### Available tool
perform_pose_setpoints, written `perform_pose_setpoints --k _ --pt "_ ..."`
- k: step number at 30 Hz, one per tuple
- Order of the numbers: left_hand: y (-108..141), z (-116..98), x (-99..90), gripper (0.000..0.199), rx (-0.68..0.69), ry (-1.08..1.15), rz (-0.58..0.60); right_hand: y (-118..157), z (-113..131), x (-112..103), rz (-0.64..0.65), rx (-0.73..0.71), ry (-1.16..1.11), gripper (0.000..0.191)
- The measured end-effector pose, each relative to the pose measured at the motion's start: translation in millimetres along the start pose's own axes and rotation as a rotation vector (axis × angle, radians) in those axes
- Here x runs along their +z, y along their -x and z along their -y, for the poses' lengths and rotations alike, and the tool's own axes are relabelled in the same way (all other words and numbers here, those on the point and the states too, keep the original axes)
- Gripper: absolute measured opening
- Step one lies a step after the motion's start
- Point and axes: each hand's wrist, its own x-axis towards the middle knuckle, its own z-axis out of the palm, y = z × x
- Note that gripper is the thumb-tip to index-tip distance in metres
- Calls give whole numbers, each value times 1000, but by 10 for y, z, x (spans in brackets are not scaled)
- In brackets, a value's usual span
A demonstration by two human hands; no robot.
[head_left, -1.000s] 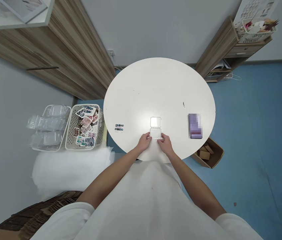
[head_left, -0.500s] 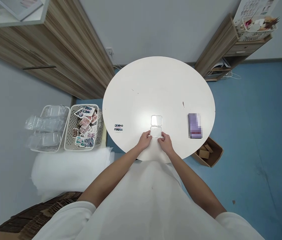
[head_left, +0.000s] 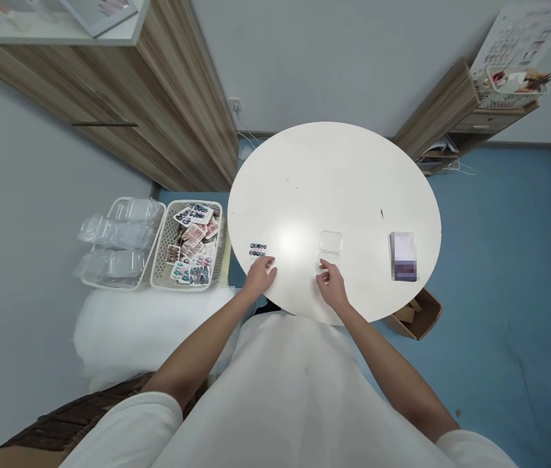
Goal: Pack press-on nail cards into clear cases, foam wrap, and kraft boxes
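Observation:
Beside the card of press-on nails, at the left of the white table, is my left hand, its thumb and index finger apart with nothing between them. The nails sit in two rows of dark and patterned pieces. A small clear plastic box lies unfolded near the table's middle, lid away from me. My right hand covers part of the box's near half; the fingers are loosely bent and apart, and nothing shows in them. Whether they touch the box, I cannot tell.
A purple-and-white stack, partly blurred, sits at the right of the round table. Left of the table stand a basket of nail cards and one with clear plastic packs. A cardboard box is on the floor.
My left hand has let go of the clear box and moved left to the nail card. My right hand has stayed by the box, its grip loosened. The view has shifted.

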Motion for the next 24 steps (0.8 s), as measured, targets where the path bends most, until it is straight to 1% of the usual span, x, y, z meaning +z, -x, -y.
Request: perform_pose_setpoints --k 2,3,5,7,11,15,20,24 --pt "-68 189 -280 33 6 -119 -46 -119 140 205 111 -25 37 49" --pt "-113 266 -396 36 -10 -164 -40 -189 206 311 155 -31 64 50" --pt "-214 374 -566 47 -43 -245 25 -336 325 521 222 -40 131 53" --pt "-312 426 -654 57 -55 -306 104 -473 418 719 259 -52 201 55" --pt "-447 438 -673 63 -30 -378 159 -674 533 1038 273 -84 322 57" --pt "-499 462 -637 66 -29 -361 178 -783 599 1240 241 -63 417 57" --pt "-520 525 -610 63 -3 -286 184 -812 651 1359 157 -7 520 57" --pt "-505 548 -593 59 8 -253 162 -783 670 1379 141 10 533 56"
